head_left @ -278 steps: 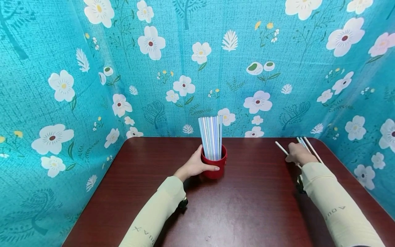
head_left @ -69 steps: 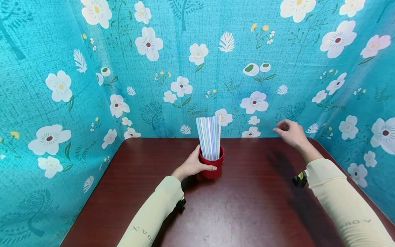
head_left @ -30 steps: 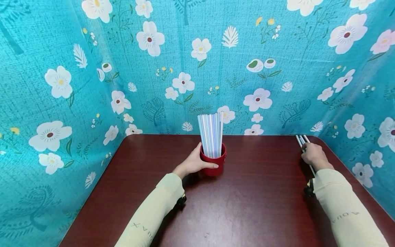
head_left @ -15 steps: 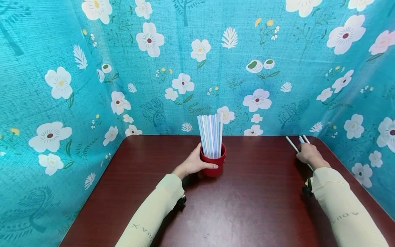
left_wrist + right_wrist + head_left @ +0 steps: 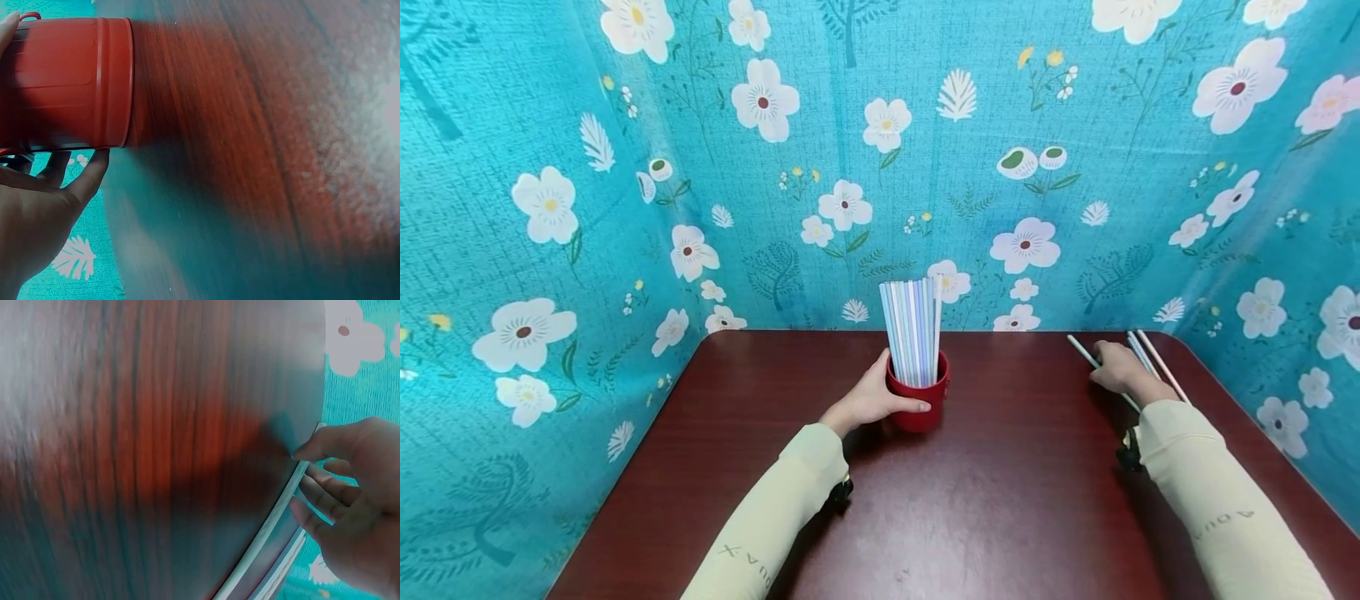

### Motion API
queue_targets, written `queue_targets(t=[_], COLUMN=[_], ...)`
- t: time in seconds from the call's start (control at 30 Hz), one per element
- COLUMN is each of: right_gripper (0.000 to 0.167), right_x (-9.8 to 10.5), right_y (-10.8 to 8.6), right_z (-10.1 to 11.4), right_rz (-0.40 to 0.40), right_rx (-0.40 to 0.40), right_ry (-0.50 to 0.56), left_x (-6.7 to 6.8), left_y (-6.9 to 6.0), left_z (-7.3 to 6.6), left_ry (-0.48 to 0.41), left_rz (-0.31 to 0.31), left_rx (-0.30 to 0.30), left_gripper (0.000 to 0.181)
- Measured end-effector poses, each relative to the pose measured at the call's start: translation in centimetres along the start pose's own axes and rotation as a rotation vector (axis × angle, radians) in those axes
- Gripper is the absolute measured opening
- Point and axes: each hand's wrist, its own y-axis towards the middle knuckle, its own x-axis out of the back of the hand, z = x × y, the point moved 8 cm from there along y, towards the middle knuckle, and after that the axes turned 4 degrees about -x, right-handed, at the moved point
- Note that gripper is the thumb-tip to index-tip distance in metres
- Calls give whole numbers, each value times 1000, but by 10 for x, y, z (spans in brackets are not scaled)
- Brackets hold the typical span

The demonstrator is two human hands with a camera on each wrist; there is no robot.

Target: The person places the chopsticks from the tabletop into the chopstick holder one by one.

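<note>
A small red bucket (image 5: 917, 414) stands upright left of the table's centre, with a bundle of pale blue, white and lilac straws (image 5: 913, 333) leaning in it. My left hand (image 5: 871, 402) grips the bucket's side, thumb across the front; the left wrist view shows fingers around its wall (image 5: 62, 81). At the far right, my right hand (image 5: 1122, 368) pinches a pale straw (image 5: 1081, 350) lying low over the table. In the right wrist view the thumb is on one side of this straw (image 5: 265, 530) and the fingers are on the other.
A few more straws (image 5: 1163, 367) lie by the table's right edge, partly hidden by the right hand and sleeve. Flowered turquoise cloth (image 5: 850, 125) hangs behind and beside the dark red-brown table (image 5: 985, 508).
Since a second ago, my right hand has moved left with one straw, away from the others at the right edge. The left hand keeps its grip on the bucket.
</note>
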Motion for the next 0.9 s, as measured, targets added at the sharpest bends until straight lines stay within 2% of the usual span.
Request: queue_targets(t=[0.23,0.53,0.77,0.9], right_gripper=[57,36,27,19], right_x=[-12,-15,-17,-19], right_y=[9,5,4,3], right_z=[15,32,40,44], right_rz=[27,28,65,121], right_rx=[-26,-12,-22,-36], right_ry=[20,4,-8,-20], left_x=[1,0,1,1], left_y=[1,2,2,1], left_z=[2,3,1,1], left_ry=[11,10,20,21], left_rz=[-2,5,-4,-2], left_rx=[1,2,5,8], left_gripper=[96,96,96,96])
